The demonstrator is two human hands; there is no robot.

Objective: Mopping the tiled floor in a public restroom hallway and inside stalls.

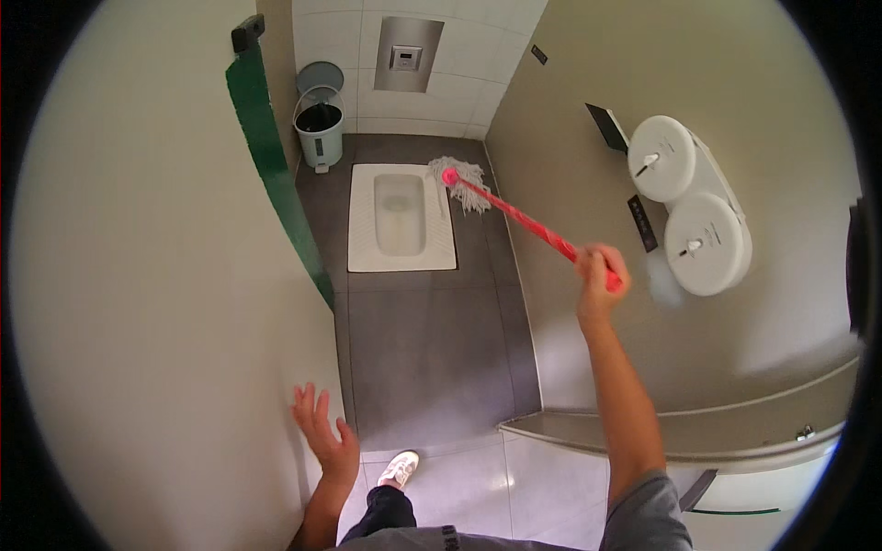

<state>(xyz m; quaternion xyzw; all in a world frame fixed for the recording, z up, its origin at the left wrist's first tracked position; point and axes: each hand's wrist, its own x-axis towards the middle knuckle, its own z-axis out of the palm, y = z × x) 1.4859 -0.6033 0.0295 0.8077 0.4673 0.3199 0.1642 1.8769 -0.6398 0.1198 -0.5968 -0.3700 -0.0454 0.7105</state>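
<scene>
My right hand (601, 279) is closed around the upper end of a mop's red handle (527, 222). The handle slants away to a grey-white string mop head (470, 187), which rests on the dark tiled floor at the back right corner of a white squat toilet (402, 262) and seems to touch its rim. At the lower left, my left hand (327, 434) is raised beside the partition, fingers spread and holding nothing; whether the fingertips touch the panel I cannot tell.
A pale bin (321, 141) with its lid raised stands at the back left. Two round paper dispensers (661, 158) hang on the right wall (565, 138). A beige partition with green tape (265, 138) rises on the left; a door (723, 434) lies at the lower right.
</scene>
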